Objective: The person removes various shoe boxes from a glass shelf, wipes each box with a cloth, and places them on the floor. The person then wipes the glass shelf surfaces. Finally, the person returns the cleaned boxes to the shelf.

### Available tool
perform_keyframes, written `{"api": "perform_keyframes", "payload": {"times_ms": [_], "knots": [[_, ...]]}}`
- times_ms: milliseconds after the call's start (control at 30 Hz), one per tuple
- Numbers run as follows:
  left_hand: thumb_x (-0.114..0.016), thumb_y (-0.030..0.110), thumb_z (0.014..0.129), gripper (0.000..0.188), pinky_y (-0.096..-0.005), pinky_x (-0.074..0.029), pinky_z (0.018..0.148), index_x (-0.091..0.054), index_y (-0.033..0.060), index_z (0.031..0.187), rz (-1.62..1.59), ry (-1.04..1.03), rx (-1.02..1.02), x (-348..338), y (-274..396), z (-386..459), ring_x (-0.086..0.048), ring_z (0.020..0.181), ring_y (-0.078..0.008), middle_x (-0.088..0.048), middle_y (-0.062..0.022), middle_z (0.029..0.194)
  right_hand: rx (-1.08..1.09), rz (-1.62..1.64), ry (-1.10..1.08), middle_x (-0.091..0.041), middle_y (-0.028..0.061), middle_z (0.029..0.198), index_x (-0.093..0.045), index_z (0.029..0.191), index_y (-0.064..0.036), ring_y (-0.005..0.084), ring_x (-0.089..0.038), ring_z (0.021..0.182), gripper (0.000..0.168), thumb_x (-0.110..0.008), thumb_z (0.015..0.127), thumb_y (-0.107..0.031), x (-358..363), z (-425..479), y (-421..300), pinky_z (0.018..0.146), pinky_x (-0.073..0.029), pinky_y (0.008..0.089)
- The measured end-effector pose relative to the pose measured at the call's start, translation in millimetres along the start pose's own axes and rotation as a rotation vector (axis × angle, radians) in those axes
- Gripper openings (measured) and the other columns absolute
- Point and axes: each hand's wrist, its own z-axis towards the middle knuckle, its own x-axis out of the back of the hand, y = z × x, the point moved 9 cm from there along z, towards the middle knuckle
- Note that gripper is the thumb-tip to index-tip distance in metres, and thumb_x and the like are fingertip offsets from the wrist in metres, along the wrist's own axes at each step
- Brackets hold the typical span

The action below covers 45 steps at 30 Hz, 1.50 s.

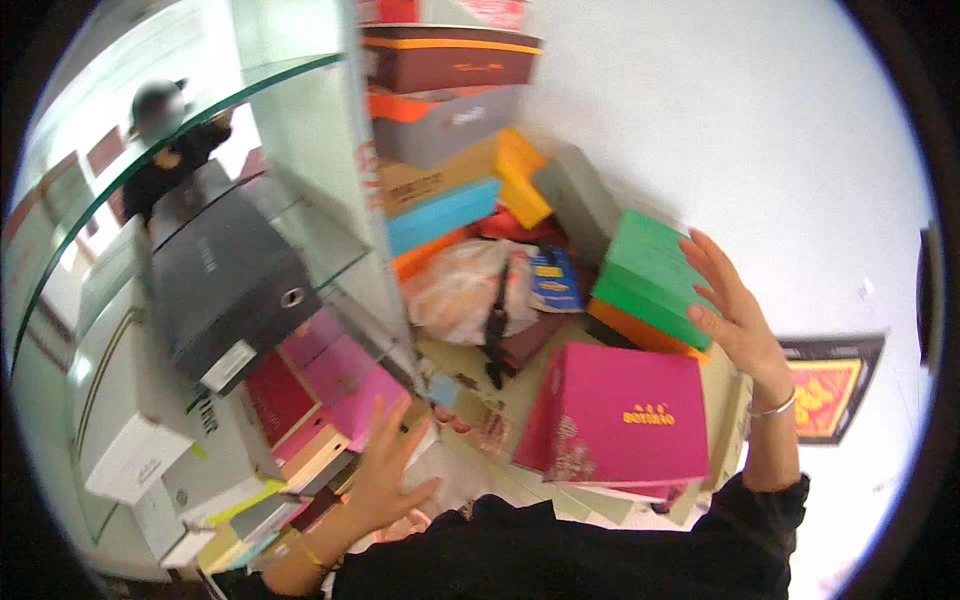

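My right hand (pixel 724 307), with a bangle at the wrist, is raised with its fingers apart beside a green shoebox (pixel 645 274); whether it touches the box cannot be told. The green box lies tilted over an orange box part (pixel 637 326). Just in front of it sits a magenta box (pixel 630 420) with gold lettering. My left hand (pixel 386 465) is spread and empty at the lower left, near a pink box (pixel 360 390) and a stack of boxes by the glass shelves.
Glass shelves (pixel 292 71) on the left hold a dark grey shoebox (pixel 225 277) and white boxes. Stacked shoeboxes (pixel 450 60), a plastic bag (pixel 469 289) and a blue packet (pixel 555 279) fill the corner. Another person (pixel 169 161) stands beyond the glass. A framed picture (pixel 829 390) is at right.
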Motion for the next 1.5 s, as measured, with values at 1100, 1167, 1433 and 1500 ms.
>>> {"api": "perform_keyframes", "payload": {"times_ms": [1100, 1167, 1433, 1500], "knots": [[-0.064, 0.059, 0.076, 0.114, -0.0427, -0.011, 0.113, 0.012, 0.0131, 0.147, -1.268, 0.032, 0.069, -99, 19, 32, -0.003, 0.141, -0.0266, 0.006, -0.0103, 0.154, -0.358, 0.973, 0.327, -0.055, 0.0143, 0.112, -0.035, 0.135, -0.003, 0.0220, -0.054, 0.102, 0.066, -0.057, 0.087, -0.041, -51, -246, 176, 0.083, -0.045, 0.0356], [-0.067, 0.062, 0.071, 0.123, -0.0410, -0.006, 0.113, 0.016, 0.0101, 0.146, -0.964, 0.155, -0.013, -52, 6, 21, 0.003, 0.142, -0.0264, 0.013, -0.0121, 0.153, -0.249, 0.984, 0.268, -0.053, 0.0133, 0.116, -0.035, 0.136, -0.003, 0.0221, -0.052, 0.105, 0.065, -0.056, 0.088, -0.042, -49, -193, 148, 0.085, -0.044, 0.0362], [-0.080, 0.040, 0.064, 0.127, -0.0394, -0.018, 0.111, 0.012, 0.0081, 0.146, -1.149, 0.693, 0.146, 140, 38, -104, -0.016, 0.138, -0.0233, -0.008, -0.0122, 0.152, 0.341, 1.180, -0.047, -0.046, 0.0095, 0.129, -0.033, 0.139, -0.006, 0.0226, -0.045, 0.118, 0.063, -0.051, 0.091, -0.043, -79, 22, -21, 0.096, -0.039, 0.0387], [-0.078, 0.042, 0.066, 0.107, -0.0425, -0.036, 0.104, -0.013, 0.0114, 0.145, -1.177, 0.671, 0.287, 156, 43, -143, -0.038, 0.128, -0.0244, -0.034, -0.0118, 0.141, 0.477, 1.252, -0.135, -0.044, 0.0086, 0.133, -0.033, 0.139, -0.007, 0.0228, -0.043, 0.121, 0.063, -0.050, 0.092, -0.044, -93, 54, -71, 0.099, -0.037, 0.0393]]}}
